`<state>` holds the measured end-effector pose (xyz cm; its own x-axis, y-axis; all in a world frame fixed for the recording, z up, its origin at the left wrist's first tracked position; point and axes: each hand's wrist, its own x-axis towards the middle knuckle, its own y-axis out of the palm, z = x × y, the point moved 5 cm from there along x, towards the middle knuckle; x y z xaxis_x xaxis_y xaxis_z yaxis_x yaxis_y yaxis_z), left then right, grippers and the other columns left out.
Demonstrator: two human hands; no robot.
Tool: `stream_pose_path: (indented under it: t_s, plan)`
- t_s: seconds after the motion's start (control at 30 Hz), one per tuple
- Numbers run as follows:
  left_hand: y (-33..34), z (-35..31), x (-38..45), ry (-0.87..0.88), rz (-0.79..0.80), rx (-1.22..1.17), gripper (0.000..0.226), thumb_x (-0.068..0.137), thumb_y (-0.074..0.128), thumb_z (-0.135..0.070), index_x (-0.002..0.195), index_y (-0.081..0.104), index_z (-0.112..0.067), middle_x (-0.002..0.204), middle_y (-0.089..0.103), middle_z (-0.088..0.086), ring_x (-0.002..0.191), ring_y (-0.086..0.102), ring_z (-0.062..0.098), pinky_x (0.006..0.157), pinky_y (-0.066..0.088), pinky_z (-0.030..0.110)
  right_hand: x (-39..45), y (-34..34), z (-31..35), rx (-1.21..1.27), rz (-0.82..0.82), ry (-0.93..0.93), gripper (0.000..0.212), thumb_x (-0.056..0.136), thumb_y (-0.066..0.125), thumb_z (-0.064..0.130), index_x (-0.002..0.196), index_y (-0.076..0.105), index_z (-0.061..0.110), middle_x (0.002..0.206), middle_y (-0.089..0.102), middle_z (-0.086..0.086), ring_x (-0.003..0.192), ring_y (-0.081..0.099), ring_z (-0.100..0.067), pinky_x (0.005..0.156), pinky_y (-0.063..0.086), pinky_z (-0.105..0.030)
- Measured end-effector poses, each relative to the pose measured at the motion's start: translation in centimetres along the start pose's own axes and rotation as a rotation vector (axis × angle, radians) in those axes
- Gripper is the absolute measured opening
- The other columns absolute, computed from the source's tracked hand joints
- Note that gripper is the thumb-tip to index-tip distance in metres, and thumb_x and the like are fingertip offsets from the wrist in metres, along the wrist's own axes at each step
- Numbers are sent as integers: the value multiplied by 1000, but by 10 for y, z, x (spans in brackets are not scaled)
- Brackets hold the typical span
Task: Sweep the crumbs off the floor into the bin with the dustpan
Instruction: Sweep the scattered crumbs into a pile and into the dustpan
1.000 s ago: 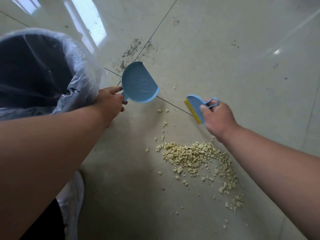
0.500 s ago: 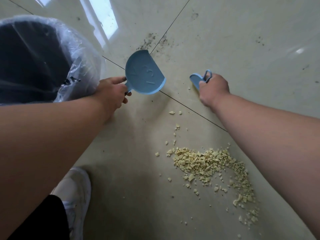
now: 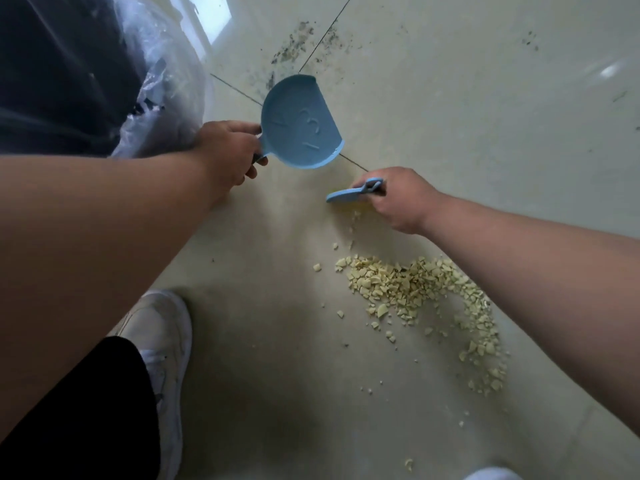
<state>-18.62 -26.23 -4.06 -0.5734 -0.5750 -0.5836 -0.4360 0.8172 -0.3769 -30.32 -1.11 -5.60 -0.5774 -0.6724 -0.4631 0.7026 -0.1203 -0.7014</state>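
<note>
Head view: gripping round blue plastic dustpan (image 3: 300, 123) left-handed (image 3: 227, 152), pinching small blue brush (image 3: 348, 195) right-handed (image 3: 398, 199); risking scattering pale yellow crumbs (image 3: 415, 289), pan sitting far from pile.

Indoor room, likely home: glossy pale floor tiles (image 3: 467, 140) with grout lines, window reflection (image 3: 211, 12), plastic-lined bin (image 3: 152, 64)

left hand (image 3: 227, 150) holds blue dustpan (image 3: 300, 123); right hand (image 3: 398, 199) grips brush (image 3: 346, 195) beside crumbs (image 3: 415, 289).
</note>
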Motion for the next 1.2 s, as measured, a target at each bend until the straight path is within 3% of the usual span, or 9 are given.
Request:
stream_pose_path:
  t_s: [0.17, 0.33, 0.5, 0.57, 0.63, 0.8, 0.93, 1.0, 1.2]
  plan:
    - [-1, 8, -17, -22, 27, 74, 36, 89, 53, -5, 96, 82, -26, 81, 72, 7, 56, 54, 17, 48, 37, 24, -48, 18, 2, -92, 132, -45, 28, 95, 63, 7, 113, 77, 22, 103, 74, -1, 99, 65, -21, 92, 50, -32]
    - [-1, 8, -33, -46, 34, 122, 36, 84, 53, -7, 92, 84, -23, 80, 75, 5, 60, 54, 19, 51, 38, 27, -77, 32, -7, -43, 122, 44, 20, 97, 66, 16, 108, 78, 26, 91, 68, 3, 87, 62, -18, 76, 40, -24]
    - [3, 4, -36, -60, 30, 116, 34, 77, 56, -12, 90, 86, -20, 79, 76, 3, 58, 54, 18, 49, 39, 26, -87, 26, -9, 470, -231, 282, 5, 97, 67, 16, 99, 71, 18, 77, 64, 7, 60, 57, 2, 65, 46, -20]
    - [4, 6, -33, -72, 36, 94, 33, 76, 56, -11, 91, 85, -17, 79, 76, 5, 55, 53, 18, 46, 36, 23, -92, 36, -7, 675, -375, 420, 6, 91, 71, 21, 89, 73, 16, 83, 73, 2, 75, 71, -10, 74, 59, -30]
    - [4, 10, -32, -85, 46, 96, 35, 75, 56, -12, 93, 85, -15, 78, 77, 5, 58, 54, 19, 46, 36, 23, -96, 62, 0, 851, -378, 530, 10, 79, 75, 27, 80, 75, 18, 89, 80, -4, 88, 78, -25, 83, 64, -49]
    - [3, 17, -30, -123, 85, 101, 35, 72, 57, -18, 93, 86, -16, 85, 78, 8, 66, 53, 22, 49, 37, 26, -103, 131, 35, 1062, -270, 636, 23, 80, 77, 29, 98, 78, 15, 89, 81, -8, 87, 78, -33, 76, 63, -61]
    - [7, 26, -28, -153, 80, 50, 32, 82, 55, -12, 96, 84, -17, 81, 73, 4, 56, 52, 16, 45, 33, 23, -102, 158, 41, 1037, -306, 670, 14, 78, 75, 35, 87, 77, 25, 83, 80, -2, 80, 78, -26, 72, 64, -48]
    - [8, 32, -29, -162, 83, 46, 34, 86, 53, -9, 98, 83, -18, 81, 72, 4, 53, 51, 15, 45, 32, 23, -106, 159, 33, 998, -358, 680, 12, 85, 76, 30, 91, 77, 20, 82, 78, 1, 73, 74, -17, 70, 62, -36]
    - [7, 36, -25, -152, 91, 26, 35, 88, 52, -6, 100, 83, -18, 81, 72, 4, 50, 49, 14, 44, 29, 22, -139, 128, -26, 913, -524, 810, 19, 89, 75, 28, 93, 75, 10, 81, 75, -1, 64, 67, -15, 61, 53, -26]
